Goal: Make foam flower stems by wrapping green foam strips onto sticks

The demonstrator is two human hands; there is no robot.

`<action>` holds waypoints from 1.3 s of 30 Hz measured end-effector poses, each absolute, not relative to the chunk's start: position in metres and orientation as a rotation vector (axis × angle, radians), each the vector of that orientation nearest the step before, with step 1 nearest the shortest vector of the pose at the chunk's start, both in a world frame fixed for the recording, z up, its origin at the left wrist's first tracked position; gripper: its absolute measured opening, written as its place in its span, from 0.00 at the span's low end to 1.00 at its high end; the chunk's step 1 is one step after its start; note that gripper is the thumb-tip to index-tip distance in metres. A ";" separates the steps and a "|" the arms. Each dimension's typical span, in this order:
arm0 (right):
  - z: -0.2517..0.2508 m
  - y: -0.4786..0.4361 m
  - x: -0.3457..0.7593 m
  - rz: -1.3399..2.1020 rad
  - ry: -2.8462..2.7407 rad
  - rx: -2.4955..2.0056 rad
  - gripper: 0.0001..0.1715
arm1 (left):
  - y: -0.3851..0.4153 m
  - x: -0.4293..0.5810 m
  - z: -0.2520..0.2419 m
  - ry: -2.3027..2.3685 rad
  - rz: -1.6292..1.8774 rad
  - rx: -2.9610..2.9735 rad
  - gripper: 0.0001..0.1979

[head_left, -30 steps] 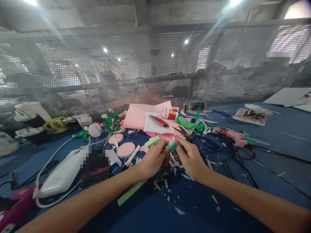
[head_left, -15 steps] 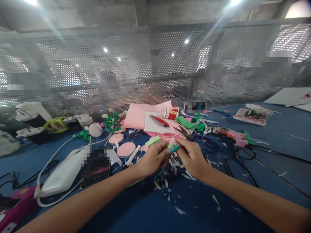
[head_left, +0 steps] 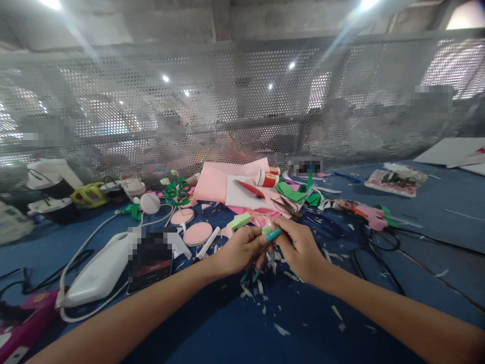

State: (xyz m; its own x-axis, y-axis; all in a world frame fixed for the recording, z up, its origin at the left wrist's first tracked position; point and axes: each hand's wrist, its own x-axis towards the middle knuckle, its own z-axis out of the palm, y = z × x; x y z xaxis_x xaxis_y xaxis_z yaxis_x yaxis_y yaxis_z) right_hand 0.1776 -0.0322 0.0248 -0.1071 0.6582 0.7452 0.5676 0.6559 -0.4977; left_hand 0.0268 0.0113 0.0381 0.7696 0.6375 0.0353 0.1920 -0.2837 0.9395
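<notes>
My left hand, with long teal nails, is closed in a pinch in front of the pink paper. Facing it, my right hand is closed too, its fingertips meeting the left ones. Between them shows a small pale green piece of paper, mostly hidden by fingers. Just behind the hands are scissors, a red cutter knife on white paper, and light green strips. White and pale paper scraps litter the blue table below.
Left are pink discs, a green paper plant, a phone, a white power bank with cable and a magenta tool. Behind lie pink paper and a red-white roll. Black cords run right. A perforated metal screen closes the back.
The fingertips have shifted slightly; the left teal thumbnail is turned a little more toward the right hand. Both hands stay together in nearly the same place.
</notes>
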 end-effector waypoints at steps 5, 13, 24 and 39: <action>0.025 -0.031 0.178 0.120 -1.752 -1.045 0.13 | 0.012 0.026 0.036 0.654 0.645 1.892 0.16; 0.025 -0.032 0.176 0.303 -1.688 -1.074 0.15 | 0.015 0.023 0.029 0.626 0.880 2.101 0.12; 0.024 -0.033 0.176 0.036 -1.736 -1.086 0.12 | 0.001 0.027 0.040 0.600 0.778 2.030 0.13; 0.024 -0.025 0.181 0.418 -1.714 -1.055 0.16 | 0.011 0.030 0.042 0.637 0.775 1.895 0.14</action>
State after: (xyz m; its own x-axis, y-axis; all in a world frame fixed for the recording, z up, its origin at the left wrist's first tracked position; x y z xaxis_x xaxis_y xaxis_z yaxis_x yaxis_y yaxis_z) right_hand 0.1810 -0.0249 0.0243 -0.0798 0.8073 0.5847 0.4476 0.5532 -0.7026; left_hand 0.0300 0.0115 0.0417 0.6623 0.7088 0.2429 0.1015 -0.4060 0.9082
